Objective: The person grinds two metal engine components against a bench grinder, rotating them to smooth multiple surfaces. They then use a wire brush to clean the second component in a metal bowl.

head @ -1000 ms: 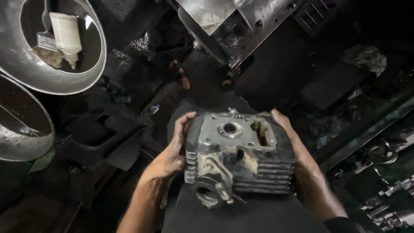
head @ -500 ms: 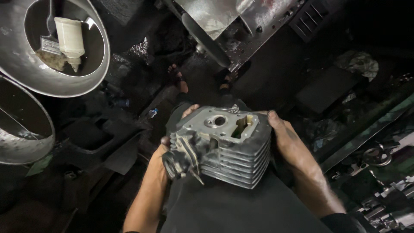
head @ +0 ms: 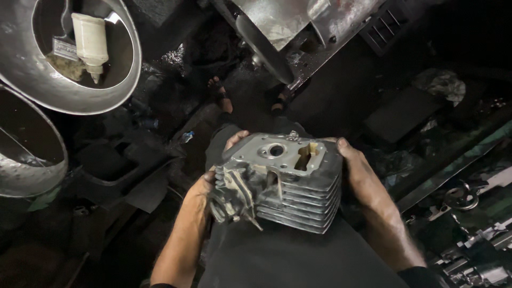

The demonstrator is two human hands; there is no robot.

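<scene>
In the head view, I am holding a grey, finned cast-metal engine cylinder head (head: 288, 181) just below the centre of the frame, over my dark-trousered lap, and it is sitting between my two hands. My left hand (head: 210, 186) is cupping its left end, where the stubby port is sticking out, with my fingertips curling over the top rear edge. My right hand (head: 362, 178) is pressing flat against its right side, thumb lying along the upper rim. Both hands are partly closed around the casting, gripping it from opposite ends.

Compared with a second ago, the casting is turning: its port end, which was pointing down toward me, is now swinging to the left, and the fins are facing me. The flat top face with its round hole and slot is staying upward.

Both forearms are reaching up from the bottom edge, angled inward, wrists slightly bent. In the upper left of the frame, a shiny round metal bowl (head: 26, 69) is holding a cream plastic bottle (head: 89, 40).
</scene>
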